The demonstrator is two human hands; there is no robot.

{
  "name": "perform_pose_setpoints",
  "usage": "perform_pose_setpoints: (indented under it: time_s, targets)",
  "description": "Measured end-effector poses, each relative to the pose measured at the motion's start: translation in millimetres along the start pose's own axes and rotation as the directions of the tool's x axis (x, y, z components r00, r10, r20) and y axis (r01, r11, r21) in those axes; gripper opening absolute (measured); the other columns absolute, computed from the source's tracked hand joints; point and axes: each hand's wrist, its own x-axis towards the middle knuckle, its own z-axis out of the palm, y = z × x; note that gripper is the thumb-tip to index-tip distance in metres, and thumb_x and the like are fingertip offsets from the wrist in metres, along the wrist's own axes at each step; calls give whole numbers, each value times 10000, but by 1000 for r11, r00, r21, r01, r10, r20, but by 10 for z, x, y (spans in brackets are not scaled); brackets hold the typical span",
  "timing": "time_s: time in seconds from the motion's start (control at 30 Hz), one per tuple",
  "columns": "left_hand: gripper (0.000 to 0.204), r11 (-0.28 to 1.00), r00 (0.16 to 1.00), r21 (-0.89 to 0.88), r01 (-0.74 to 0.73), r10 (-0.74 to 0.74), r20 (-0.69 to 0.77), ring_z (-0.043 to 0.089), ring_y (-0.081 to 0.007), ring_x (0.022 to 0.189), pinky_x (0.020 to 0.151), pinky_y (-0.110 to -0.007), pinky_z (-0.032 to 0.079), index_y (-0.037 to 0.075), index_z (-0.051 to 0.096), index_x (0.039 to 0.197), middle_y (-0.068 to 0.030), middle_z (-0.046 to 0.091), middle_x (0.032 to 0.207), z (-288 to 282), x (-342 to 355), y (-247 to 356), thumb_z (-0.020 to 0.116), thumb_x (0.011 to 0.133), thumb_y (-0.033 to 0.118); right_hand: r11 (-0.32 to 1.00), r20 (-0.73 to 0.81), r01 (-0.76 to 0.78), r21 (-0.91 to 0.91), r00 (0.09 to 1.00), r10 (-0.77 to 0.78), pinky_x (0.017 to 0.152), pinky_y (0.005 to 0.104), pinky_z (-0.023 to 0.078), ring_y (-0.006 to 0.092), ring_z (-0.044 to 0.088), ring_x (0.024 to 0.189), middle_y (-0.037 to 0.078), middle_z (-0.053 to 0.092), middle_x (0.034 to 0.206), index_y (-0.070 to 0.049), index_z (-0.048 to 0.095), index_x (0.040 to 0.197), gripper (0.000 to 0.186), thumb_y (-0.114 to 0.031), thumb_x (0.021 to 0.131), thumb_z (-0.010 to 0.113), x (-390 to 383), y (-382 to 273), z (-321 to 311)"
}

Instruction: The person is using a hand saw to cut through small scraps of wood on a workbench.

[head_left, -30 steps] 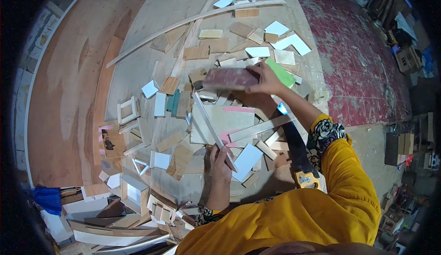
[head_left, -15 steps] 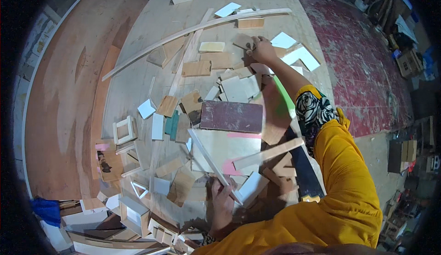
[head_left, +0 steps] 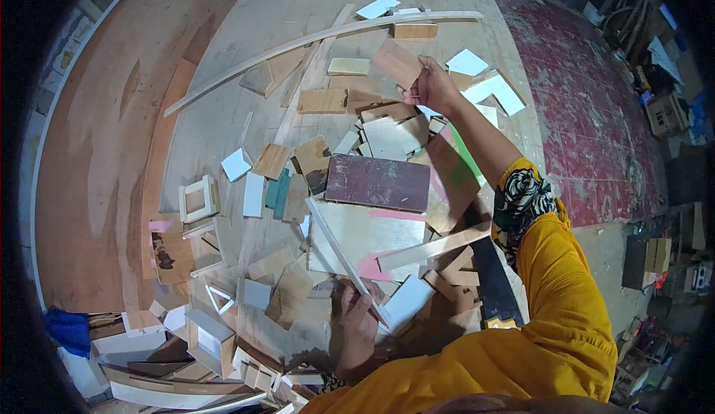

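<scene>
Dozens of offcuts: wood and laminate scraps litter the large round plywood tabletop (head_left: 223,56), right across it!
Long strip: a pale curved wooden batten (head_left: 313,38) arcs over the far side.
Dark board: a maroon rectangular panel (head_left: 377,182) lies mid-pile.
Right hand (head_left: 432,86): stretched far out, fingers pinched on a brown flat wooden piece (head_left: 395,62), tilted up.
Left hand (head_left: 357,324): close in, gripping a thin white wooden slat (head_left: 342,254) that slants over the pale board.

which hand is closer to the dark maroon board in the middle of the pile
Left, by a little. The left hand is below the dark maroon board, gripping a thin white strip. The right hand is above it, on a brown scrap.
</scene>
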Motion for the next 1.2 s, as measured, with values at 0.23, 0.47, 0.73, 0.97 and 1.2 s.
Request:
perform_pose_setpoints:
  time_s: [0.23, 0.47, 0.73, 0.97, 1.2]
  targets:
    - [207, 999, 999, -46, -21, 24, 49, 469, -137, 688, 617, -279, 387, 46, 500, 938, -27, 484, 754, 92, -96, 60, 647, 832, 144, 988, 115, -62, 139, 992, 46, 672, 341, 550, 228, 624, 807, 140, 623, 951, -28, 468, 1208, 525, -443, 913, 341, -898, 115, 497]
    - [310, 998, 998, 8, -56, 56, -2, 540, -167, 851, 780, -303, 442, 14, 471, 1142, -67, 550, 935, 342, -374, 243, 582, 875, 126, 959, 200, -246, 139, 956, 216, 794, 346, 510, 224, 612, 905, 126, 627, 1011, -7, 525, 1197, 488, -369, 874, 473, -2250, 551, 1025]
    - [350, 1000, 995, -9, -11, 12, 103, 536, -220, 1086, 944, -372, 424, 10, 402, 1281, -111, 545, 1156, 402, -841, 145, 448, 949, 112, 746, 36, 111, -656, 993, -116, 775, 300, 483, 175, 575, 930, 86, 599, 1052, -33, 563, 1200, 659, -234, 624, 814, -3582, 725, 1548]
    - [407, 990, 992, -115, -78, 89, 89, 545, -208, 1069, 927, -345, 435, 16, 345, 1333, -100, 515, 1216, 731, -1462, 107, 436, 960, 153, 531, 5, 251, -809, 907, -422, 811, 299, 478, 180, 539, 924, 68, 520, 1009, -41, 550, 1181, 682, -141, 574, 842, -4315, 946, 1890]
    - [414, 955, 952, 152, -253, 217, 218, 524, -175, 1073, 941, -321, 411, 3, 370, 1290, -101, 517, 1194, 889, -1681, 139, 521, 910, 70, 449, 28, 321, -834, 837, -546, 725, 305, 481, 191, 571, 840, 79, 555, 980, -59, 455, 1176, 734, -229, 586, 858, -4653, 1031, 2005]
